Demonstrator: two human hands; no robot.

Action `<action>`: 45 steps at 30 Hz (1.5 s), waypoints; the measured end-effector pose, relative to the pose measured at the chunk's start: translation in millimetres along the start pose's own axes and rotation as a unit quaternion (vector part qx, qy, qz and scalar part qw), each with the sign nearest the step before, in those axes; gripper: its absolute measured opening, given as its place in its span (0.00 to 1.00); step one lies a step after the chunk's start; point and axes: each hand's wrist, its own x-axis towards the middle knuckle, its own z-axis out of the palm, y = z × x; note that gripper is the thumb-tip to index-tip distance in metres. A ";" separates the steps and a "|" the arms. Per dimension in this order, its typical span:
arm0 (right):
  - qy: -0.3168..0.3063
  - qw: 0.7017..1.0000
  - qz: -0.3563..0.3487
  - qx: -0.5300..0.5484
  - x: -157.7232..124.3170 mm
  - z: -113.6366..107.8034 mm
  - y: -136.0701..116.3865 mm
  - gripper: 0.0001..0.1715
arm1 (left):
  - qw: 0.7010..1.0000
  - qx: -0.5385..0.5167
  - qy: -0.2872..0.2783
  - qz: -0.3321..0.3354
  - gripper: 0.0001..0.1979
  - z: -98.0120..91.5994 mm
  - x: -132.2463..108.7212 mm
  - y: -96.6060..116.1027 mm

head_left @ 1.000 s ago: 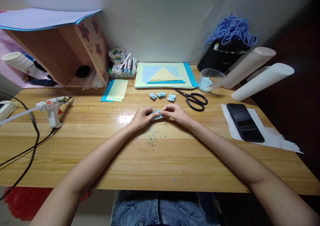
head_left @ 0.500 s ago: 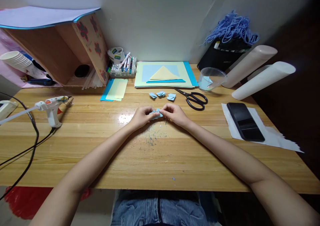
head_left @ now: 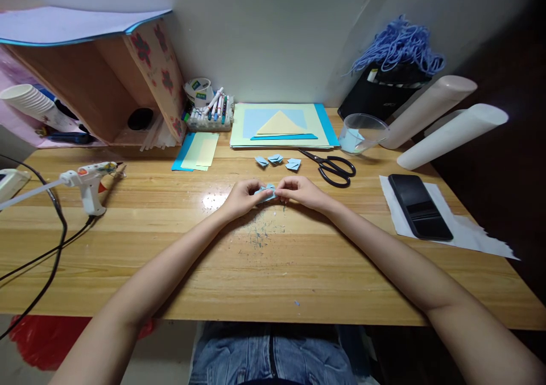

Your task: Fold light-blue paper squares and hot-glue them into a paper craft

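Note:
My left hand [head_left: 243, 197] and my right hand [head_left: 301, 191] meet at the middle of the wooden table [head_left: 273, 260]. Both pinch a small light-blue folded paper piece [head_left: 267, 193] between their fingertips, just above the tabletop. Several small folded blue paper pieces [head_left: 277, 161] lie in a row a little beyond the hands. Black scissors [head_left: 335, 169] rest to the right of those pieces.
A stack of coloured paper sheets [head_left: 281, 126] lies at the back. A glue gun [head_left: 87, 180] with cables stands at the left, a phone [head_left: 420, 206] on white paper at the right. A clear cup [head_left: 362, 133], marker box [head_left: 209, 115], cardboard box [head_left: 106, 83] and two white rolls [head_left: 447, 129] line the back.
The hands stay together on the blue paper piece; the fingers shift slightly on it. The view has tilted a little.

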 end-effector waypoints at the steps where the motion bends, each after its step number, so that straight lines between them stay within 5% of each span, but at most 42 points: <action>1: 0.001 1.000 0.000 -0.002 -0.1 0.3 -0.4 0.16 | 1.000 -0.001 -0.001 -0.001 0.19 0.2 0.0 -0.1; 36: -0.014 0.999 -0.032 -0.006 -3.1 5.0 0.8 0.12 | 0.999 0.025 0.001 0.020 0.16 0.2 0.8 -1.7; 45: 0.064 0.997 -0.043 0.023 -0.6 9.6 5.8 0.14 | 0.999 0.000 -0.020 0.039 0.14 -0.6 2.7 -4.7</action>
